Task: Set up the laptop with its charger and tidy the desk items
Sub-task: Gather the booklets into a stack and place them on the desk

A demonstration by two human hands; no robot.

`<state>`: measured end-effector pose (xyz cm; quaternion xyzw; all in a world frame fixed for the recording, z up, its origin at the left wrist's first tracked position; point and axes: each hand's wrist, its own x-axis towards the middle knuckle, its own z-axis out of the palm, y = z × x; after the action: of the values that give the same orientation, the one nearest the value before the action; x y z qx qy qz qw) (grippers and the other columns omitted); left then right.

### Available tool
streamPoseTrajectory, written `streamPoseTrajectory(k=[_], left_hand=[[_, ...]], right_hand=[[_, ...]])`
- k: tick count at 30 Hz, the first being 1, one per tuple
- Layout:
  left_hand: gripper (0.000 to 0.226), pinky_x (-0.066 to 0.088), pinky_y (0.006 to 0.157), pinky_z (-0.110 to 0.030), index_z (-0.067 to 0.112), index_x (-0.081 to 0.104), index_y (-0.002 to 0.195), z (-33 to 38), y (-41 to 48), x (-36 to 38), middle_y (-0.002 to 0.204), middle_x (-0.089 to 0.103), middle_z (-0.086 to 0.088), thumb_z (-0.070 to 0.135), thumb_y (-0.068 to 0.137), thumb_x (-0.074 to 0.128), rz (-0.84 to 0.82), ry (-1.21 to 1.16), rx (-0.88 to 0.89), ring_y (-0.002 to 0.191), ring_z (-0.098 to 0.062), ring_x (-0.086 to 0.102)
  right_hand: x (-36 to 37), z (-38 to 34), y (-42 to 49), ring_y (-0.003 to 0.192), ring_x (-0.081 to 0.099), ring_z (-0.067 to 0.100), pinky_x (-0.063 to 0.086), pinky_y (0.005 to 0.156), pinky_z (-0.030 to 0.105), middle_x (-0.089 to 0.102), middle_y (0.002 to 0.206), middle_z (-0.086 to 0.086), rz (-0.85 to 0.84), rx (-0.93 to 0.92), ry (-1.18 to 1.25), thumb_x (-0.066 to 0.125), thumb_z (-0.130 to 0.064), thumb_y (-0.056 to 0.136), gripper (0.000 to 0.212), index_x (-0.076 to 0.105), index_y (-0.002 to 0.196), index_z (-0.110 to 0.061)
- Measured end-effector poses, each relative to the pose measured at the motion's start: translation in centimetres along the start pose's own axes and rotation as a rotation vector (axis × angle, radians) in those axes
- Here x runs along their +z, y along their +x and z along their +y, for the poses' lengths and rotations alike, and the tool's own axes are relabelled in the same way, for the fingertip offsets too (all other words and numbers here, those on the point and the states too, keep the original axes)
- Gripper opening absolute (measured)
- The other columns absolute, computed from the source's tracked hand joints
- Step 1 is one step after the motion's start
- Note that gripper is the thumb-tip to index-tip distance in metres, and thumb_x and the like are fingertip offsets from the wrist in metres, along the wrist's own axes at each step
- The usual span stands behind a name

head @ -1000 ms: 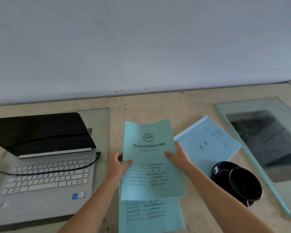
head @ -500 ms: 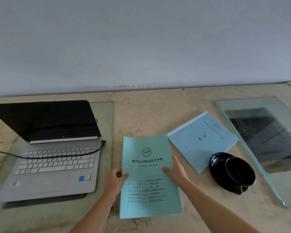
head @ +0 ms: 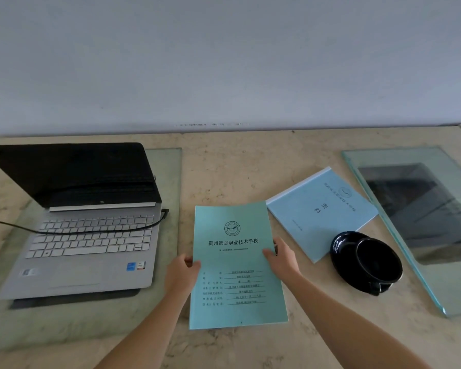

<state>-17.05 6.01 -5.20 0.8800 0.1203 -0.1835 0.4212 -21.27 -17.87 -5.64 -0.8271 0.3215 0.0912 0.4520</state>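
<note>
Looking down through the head camera, we hold the teal booklet by its two long edges, about midway along. The left hand pinches the left edge with its thumb on the cover, and the right hand pinches the right edge likewise, fingers hidden beneath. It lies low over the desk, between the laptop, whose charger cable trails across the keyboard, and the blue booklet by the black cup. We judge it light, thin and floppy: its far edge bows, so a grip on both sides keeps it flat. The smooth cover may slide on a stack.
</note>
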Motion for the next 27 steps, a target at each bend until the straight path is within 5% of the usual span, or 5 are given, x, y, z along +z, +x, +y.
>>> streamPoseTrajectory(k=[6, 15, 21, 24, 27], left_hand=[[0.016, 0.041, 0.052, -0.021, 0.02, 0.057, 0.092, 0.2, -0.6, 0.2, 0.078, 0.06, 0.008, 0.007, 0.083, 0.058, 0.051, -0.002, 0.027, 0.067, -0.009, 0.056], [0.03, 0.051, 0.061, -0.031, 0.017, 0.066, 0.093, 0.5, -1.1, 0.4, 0.07, 0.059, 0.011, -0.005, 0.079, 0.052, 0.05, 0.045, 0.043, 0.072, -0.02, 0.062], [0.03, 0.056, 0.063, -0.039, 0.026, 0.058, 0.073, 0.5, -0.7, 0.4, 0.067, 0.06, 0.009, -0.003, 0.08, 0.054, 0.027, 0.092, 0.077, 0.066, -0.019, 0.059], [0.013, 0.047, 0.056, -0.026, 0.013, 0.071, 0.093, 0.0, 0.1, -0.3, 0.075, 0.066, 0.01, 0.01, 0.085, 0.061, 0.031, 0.119, 0.112, 0.065, -0.012, 0.059], [0.027, 0.043, 0.064, -0.018, 0.008, 0.067, 0.111, 0.7, 2.1, -1.4, 0.103, 0.072, -0.004, 0.018, 0.086, 0.064, 0.05, 0.164, 0.175, 0.08, -0.01, 0.06]], right_hand=[[-0.3, 0.4, -0.4, 0.08, 0.058, 0.016, 0.043, 0.066, 0.027, 0.061, 0.085, -0.003, 0.131, -0.017, 0.011, 0.06, -0.012, 0.089, 0.023, 0.06, 0.112, -0.013], [-0.8, 0.6, -0.7, 0.089, 0.061, 0.017, 0.043, 0.075, 0.024, 0.064, 0.093, -0.003, 0.143, -0.04, -0.043, 0.059, -0.008, 0.087, 0.035, 0.066, 0.12, -0.016], [-1.0, 0.5, -0.5, 0.09, 0.064, 0.019, 0.051, 0.081, 0.031, 0.068, 0.093, 0.0, 0.119, -0.024, -0.016, 0.06, -0.006, 0.084, 0.033, 0.069, 0.115, -0.017], [-2.0, 0.8, -0.5, 0.087, 0.065, 0.016, 0.049, 0.075, 0.026, 0.069, 0.086, -0.005, 0.208, -0.023, 0.077, 0.064, -0.015, 0.085, 0.02, 0.072, 0.104, -0.018], [-4.2, 2.2, -1.0, 0.087, 0.066, 0.012, 0.044, 0.067, 0.02, 0.068, 0.085, -0.011, 0.386, 0.061, 0.231, 0.062, -0.019, 0.087, 0.013, 0.071, 0.096, -0.022]])
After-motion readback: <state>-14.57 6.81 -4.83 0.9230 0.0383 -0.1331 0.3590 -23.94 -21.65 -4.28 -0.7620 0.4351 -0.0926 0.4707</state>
